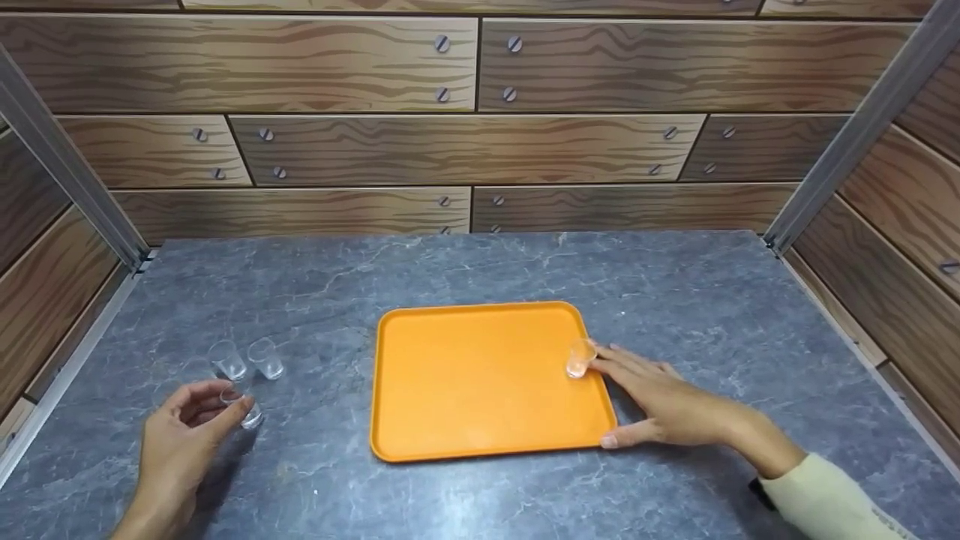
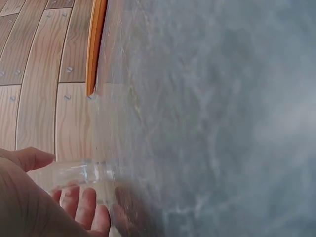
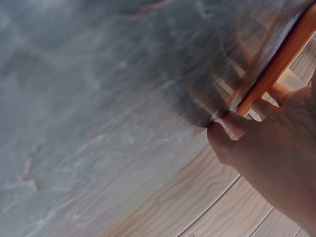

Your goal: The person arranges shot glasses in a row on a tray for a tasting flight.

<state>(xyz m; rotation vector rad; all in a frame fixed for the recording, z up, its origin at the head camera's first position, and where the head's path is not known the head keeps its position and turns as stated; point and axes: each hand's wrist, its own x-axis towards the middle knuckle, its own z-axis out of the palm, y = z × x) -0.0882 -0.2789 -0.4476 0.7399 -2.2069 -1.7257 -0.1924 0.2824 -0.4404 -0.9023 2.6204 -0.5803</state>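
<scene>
My left hand [image 1: 184,431] is at a small clear shot glass [image 1: 251,416] standing on the table at the left, thumb and index finger at opposite sides of its rim. In the left wrist view the glass [image 2: 79,172] lies between the thumb and the curled fingers. Just beyond stand two similar glasses, a left one [image 1: 227,361] and a right one [image 1: 266,360]. My right hand [image 1: 664,397] rests at the orange tray's [image 1: 487,375] right edge, fingers extended, thumb at the near corner. Its fingertips are right at a clear glass [image 1: 579,360] upright along that side.
Grey marble-patterned table [image 1: 322,487] lies under everything. Wood-patterned panels [image 1: 360,67] form the back and sides, with metal posts at the back corners. A faint clear outline shows behind the left hand.
</scene>
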